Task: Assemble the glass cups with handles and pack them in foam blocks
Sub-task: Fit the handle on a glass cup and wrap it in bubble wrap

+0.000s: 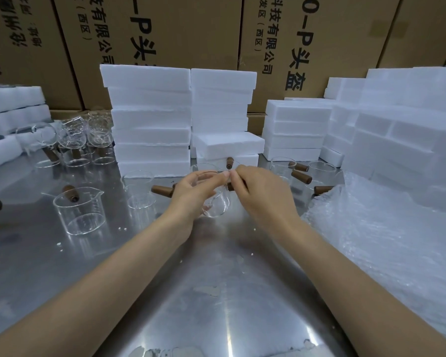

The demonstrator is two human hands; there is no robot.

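Your glass cup with its handle, held over the table in front of the foam blocks.

You hold a clear glass cup (pixel 215 202) tilted above the table (pixel 216 292), a brown wooden handle (pixel 231 186) at its side. More cups (pixel 79 212) stand upright around it, several with handles (pixel 301 177) fitted. White foam blocks (pixel 150 119) are stacked in columns just behind.

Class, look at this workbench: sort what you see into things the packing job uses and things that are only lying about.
Used in the job:
left hand and right hand, both on a glass cup
wooden handle
spare glass cups
foam blocks
bubble wrap

Only lying about:
cardboard boxes
white crumbs on the metal table
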